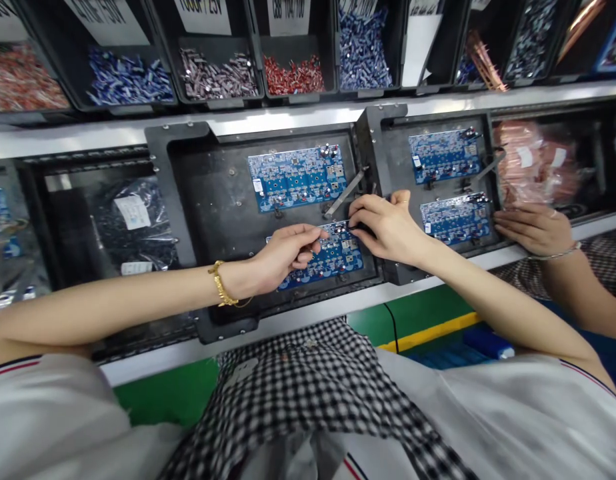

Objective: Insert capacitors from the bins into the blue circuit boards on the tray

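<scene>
Two blue circuit boards lie in the black tray [208, 220] in front of me. Over the nearer circuit board [338, 257] my left hand [293, 253] is closed, thumb and forefinger pinched; what they hold, if anything, is too small to make out. My right hand [383, 223] reaches in from the right, its fingertips pinched at that board's upper right corner, near small black capacitors. Anything between them is hidden. The farther circuit board [295, 177] lies above, untouched by either hand. A flat metal strip [345, 193] slants between the boards.
Black bins [218, 77] of small capacitors line the back. A second black tray [398, 157] at right holds two boards. Another person's hand [535, 230] rests beside pink bubble-wrap packs [523, 157]. Left lies a dark plastic bag [135, 227] with a white label.
</scene>
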Action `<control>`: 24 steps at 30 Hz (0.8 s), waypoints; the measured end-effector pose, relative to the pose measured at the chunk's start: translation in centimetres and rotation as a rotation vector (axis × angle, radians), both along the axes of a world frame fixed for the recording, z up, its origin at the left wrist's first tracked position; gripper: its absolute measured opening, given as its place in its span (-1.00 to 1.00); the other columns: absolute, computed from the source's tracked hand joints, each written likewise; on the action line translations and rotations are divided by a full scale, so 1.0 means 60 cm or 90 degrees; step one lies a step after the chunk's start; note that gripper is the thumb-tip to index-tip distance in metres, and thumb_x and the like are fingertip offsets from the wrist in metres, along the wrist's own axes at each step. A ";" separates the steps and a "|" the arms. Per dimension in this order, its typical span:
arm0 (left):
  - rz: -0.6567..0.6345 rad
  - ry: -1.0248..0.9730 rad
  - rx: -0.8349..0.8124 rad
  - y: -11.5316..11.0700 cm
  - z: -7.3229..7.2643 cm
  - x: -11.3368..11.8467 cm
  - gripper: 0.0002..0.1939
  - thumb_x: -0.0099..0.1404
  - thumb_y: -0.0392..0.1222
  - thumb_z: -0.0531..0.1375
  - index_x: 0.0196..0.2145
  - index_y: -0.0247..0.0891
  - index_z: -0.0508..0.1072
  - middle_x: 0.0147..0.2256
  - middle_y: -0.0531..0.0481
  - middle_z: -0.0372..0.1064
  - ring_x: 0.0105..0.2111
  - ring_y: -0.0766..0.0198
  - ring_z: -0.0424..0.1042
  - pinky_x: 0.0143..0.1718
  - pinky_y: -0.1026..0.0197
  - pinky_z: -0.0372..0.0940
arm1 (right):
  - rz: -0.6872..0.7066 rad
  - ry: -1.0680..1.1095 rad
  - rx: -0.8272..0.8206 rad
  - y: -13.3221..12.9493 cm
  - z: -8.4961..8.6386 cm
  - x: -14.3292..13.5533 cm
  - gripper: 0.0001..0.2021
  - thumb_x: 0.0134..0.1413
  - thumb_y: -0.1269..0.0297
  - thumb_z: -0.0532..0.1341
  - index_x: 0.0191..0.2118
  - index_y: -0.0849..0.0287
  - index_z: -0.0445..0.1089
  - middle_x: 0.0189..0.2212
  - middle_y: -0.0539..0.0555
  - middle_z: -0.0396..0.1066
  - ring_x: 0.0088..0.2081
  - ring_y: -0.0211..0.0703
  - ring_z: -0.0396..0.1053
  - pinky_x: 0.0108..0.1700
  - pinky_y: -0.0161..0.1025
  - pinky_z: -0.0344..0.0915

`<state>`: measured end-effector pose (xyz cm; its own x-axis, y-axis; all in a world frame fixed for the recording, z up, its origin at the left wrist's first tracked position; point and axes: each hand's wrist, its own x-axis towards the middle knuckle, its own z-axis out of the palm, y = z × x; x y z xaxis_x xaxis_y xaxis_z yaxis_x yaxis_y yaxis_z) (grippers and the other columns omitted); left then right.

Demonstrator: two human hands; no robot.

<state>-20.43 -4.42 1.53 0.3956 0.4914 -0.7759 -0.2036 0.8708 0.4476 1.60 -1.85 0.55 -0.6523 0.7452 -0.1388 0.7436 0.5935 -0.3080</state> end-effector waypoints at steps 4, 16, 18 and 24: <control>0.019 0.007 -0.023 0.011 0.001 0.004 -0.82 0.37 -0.40 0.06 -0.26 -0.48 0.46 -0.37 -0.13 0.46 -0.69 0.60 0.09 -0.70 0.47 -0.08 | 0.005 -0.004 0.003 0.001 0.001 0.003 -0.87 0.15 0.36 0.07 -0.30 0.22 0.36 -0.16 0.13 0.43 -0.18 -0.04 0.34 -0.21 -0.14 -0.18; 0.061 -0.034 0.005 0.016 0.008 0.000 -0.71 0.40 -0.18 0.10 -0.37 -0.45 0.48 -0.49 -0.04 0.40 -0.68 0.58 0.09 -0.67 0.44 -0.08 | -0.091 0.028 -0.029 -0.005 0.016 -0.028 -0.82 0.16 0.18 0.15 -0.30 0.19 0.36 -0.21 0.12 0.48 -0.17 0.03 0.40 -0.12 -0.06 -0.09; 0.062 -0.045 0.020 0.011 0.007 0.006 -0.68 0.39 -0.13 0.11 -0.40 -0.43 0.46 -0.52 0.00 0.36 -0.67 0.57 0.11 -0.66 0.44 -0.05 | -0.134 0.083 -0.047 -0.005 0.038 -0.046 -0.79 0.16 0.13 0.16 -0.28 0.17 0.38 -0.24 0.09 0.50 -0.19 0.01 0.42 -0.11 -0.06 -0.05; 0.017 -0.072 0.036 0.029 0.020 -0.028 -0.63 0.37 -0.07 0.12 -0.48 -0.41 0.40 -0.55 -0.01 0.30 -0.68 0.55 0.07 -0.66 0.41 -0.07 | -0.121 0.121 -0.018 -0.013 0.077 -0.099 -0.85 0.16 0.25 0.10 -0.28 0.15 0.38 -0.26 0.05 0.51 -0.24 -0.08 0.41 -0.11 -0.07 -0.03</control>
<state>-22.09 -2.69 2.71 0.4654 0.5438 -0.6984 -0.2775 0.8389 0.4683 -4.35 -2.65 5.15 -0.5172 0.8544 -0.0490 0.7679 0.4381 -0.4673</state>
